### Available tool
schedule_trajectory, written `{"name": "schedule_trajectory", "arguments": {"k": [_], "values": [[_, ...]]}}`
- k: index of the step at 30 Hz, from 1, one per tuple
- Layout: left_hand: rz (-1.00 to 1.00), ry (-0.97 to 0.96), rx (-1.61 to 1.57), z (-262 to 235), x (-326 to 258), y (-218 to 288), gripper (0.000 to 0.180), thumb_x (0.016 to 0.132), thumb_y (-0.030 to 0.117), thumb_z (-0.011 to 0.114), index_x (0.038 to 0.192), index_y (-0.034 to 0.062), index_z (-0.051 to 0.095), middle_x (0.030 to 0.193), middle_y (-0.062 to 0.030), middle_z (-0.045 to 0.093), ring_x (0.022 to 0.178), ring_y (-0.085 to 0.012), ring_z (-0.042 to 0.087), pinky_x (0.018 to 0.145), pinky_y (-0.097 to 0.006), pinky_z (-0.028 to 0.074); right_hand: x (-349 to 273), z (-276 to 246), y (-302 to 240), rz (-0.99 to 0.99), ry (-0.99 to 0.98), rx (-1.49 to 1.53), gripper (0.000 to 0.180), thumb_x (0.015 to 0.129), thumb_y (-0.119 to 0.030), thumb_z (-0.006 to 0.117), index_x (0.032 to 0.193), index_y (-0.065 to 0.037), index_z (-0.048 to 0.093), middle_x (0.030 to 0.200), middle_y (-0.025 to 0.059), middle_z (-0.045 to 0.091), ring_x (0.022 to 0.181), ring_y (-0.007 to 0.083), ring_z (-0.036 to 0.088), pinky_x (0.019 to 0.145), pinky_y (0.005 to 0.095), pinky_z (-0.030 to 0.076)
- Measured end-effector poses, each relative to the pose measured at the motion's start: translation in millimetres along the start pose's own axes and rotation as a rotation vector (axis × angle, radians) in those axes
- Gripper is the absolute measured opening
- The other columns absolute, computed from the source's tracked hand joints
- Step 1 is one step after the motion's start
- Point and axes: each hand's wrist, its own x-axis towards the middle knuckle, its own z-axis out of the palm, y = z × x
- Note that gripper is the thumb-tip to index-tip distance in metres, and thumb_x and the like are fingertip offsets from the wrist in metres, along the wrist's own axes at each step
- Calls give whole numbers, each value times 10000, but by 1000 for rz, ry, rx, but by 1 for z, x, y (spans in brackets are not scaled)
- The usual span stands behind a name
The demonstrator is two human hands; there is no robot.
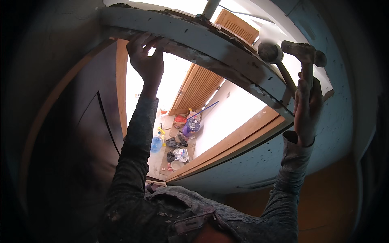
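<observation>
Overhead, a worn, pale-painted door-frame head (194, 36) crosses the view, with chipped edges and bare patches. My left hand (148, 60) reaches up to its underside near the left end, fingers apart and tips against the lower edge, partly in shadow. On the right, my right hand (308, 107) is closed round the handle of a hammer (302, 50), raised head up beside the right end of the frame head. Just left of it is a round-headed mallet (270, 52), its handle slanting down toward the same hand; whether the fingers grip it too, I cannot tell.
Wooden jamb trim (231, 143) runs down the right of the opening. Beyond stands a slatted wooden door (198, 89). On the floor past it lie a purple bucket (190, 127), a blue water jug (156, 144), and black bags (173, 142). A dark panel (89, 105) fills the left.
</observation>
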Motion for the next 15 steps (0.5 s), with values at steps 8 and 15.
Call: {"name": "schedule_trajectory", "arguments": {"k": [8, 15], "values": [[-48, 21, -65, 1, -12, 3, 511, 777, 21, 828, 1225, 2, 581, 1143, -134, 666, 1015, -227, 693, 920, -359, 584, -3, -34, 19, 94, -3, -20, 444, 1028, -431, 589, 1126, 2, 607, 853, 40, 565, 756, 89, 497, 648, 270, 428], [137, 29, 242, -6, -43, 16, 495, 847, 82, 812, 1268, 33, 557, 1263, -107, 509, 1062, -193, 614, 925, -346, 560, 5, -66, 35, -52, -26, -171, 348, 1010, -333, 629, 1127, -5, 625, 881, 92, 608, 783, 139, 580, 666, 303, 486]]}}
